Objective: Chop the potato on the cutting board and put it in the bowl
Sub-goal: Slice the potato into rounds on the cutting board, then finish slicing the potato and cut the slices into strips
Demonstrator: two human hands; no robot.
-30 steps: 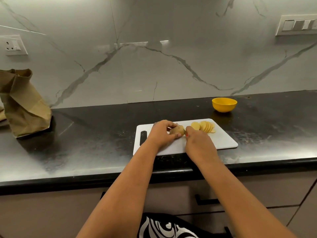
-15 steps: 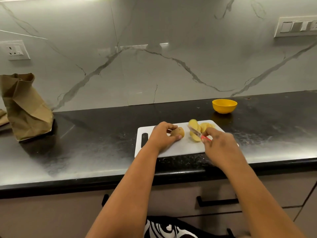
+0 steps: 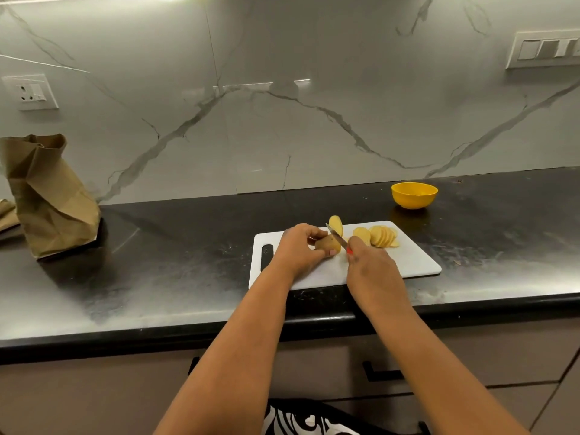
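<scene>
On white cutting board [image 3: 414,262], left hand [image 3: 298,249] gripping potato [image 3: 327,243], no readable writing

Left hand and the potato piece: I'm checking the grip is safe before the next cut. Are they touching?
Touching. The head view shows the left hand gripping the potato piece on the cutting board, thumb and fingertips on it.

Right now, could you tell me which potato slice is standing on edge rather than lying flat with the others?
The lone slice just behind the knife tip stands upright, apart from the overlapping row of slices lying to its right on the cutting board.
</scene>
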